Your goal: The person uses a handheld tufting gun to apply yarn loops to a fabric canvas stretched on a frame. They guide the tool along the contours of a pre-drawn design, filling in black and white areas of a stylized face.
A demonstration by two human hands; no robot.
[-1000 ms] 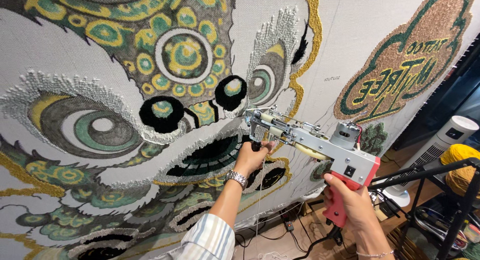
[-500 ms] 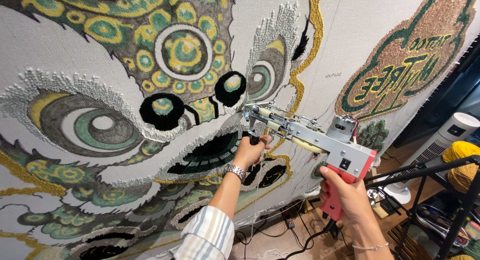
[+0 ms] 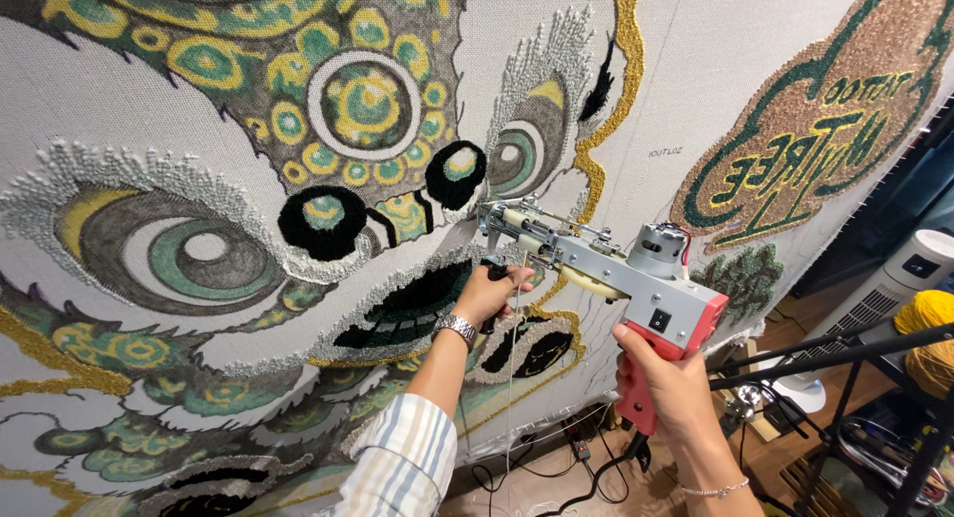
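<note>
My right hand [image 3: 671, 388] had its fingers clamped on the red grip of the tufting gun [image 3: 606, 269]; my left hand [image 3: 489, 291] gripped its black front handle. The gun's nose pressed the tufted cloth [image 3: 199, 259], just right of the black nostril, with bare backing above.

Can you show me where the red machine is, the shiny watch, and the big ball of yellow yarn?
tufting gun [image 3: 664, 310], head view, on its grey metal body.
wristwatch [image 3: 457, 328], head view, on the silver band.
yellow yarn [image 3: 929, 333], head view, on the ball's side.
</note>
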